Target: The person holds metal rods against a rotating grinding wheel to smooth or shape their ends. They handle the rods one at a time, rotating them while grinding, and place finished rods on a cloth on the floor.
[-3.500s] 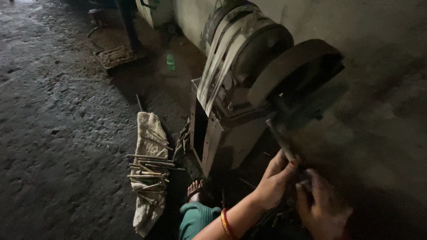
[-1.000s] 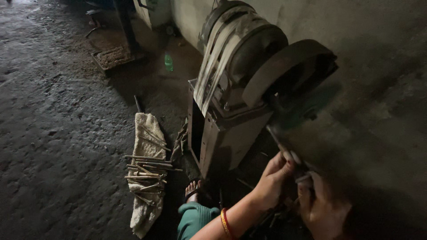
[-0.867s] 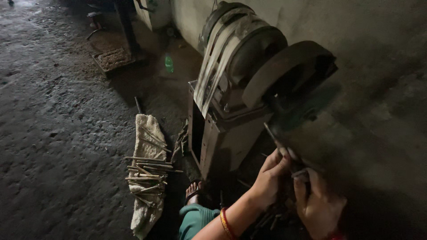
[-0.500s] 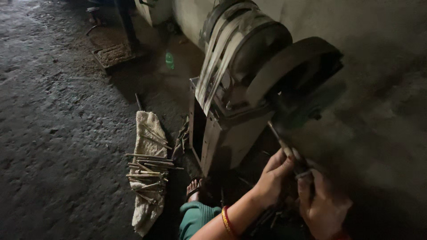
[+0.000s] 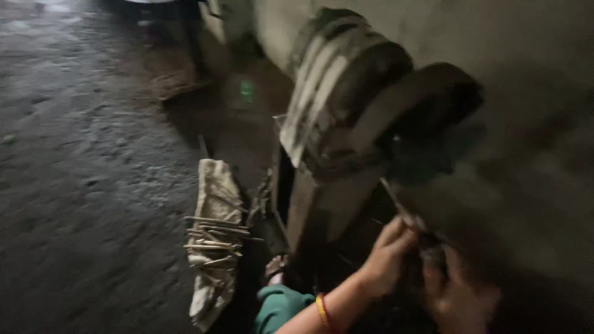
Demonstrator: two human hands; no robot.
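Both hands low, close together — left hand (image 5: 387, 263) fingers curled, right hand (image 5: 461, 294) blurred.

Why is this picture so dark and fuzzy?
Head view: dim light, deep shadow at the right; motion blur smears the machine and both hands, left hand and right hand; the cloth with sticks shows clearest.

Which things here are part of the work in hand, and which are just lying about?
In the work: left hand and right hand, both on a thin metal strip held up to the grinding wheel.

Lying about: cloth sack with sticks across it, green bottle.
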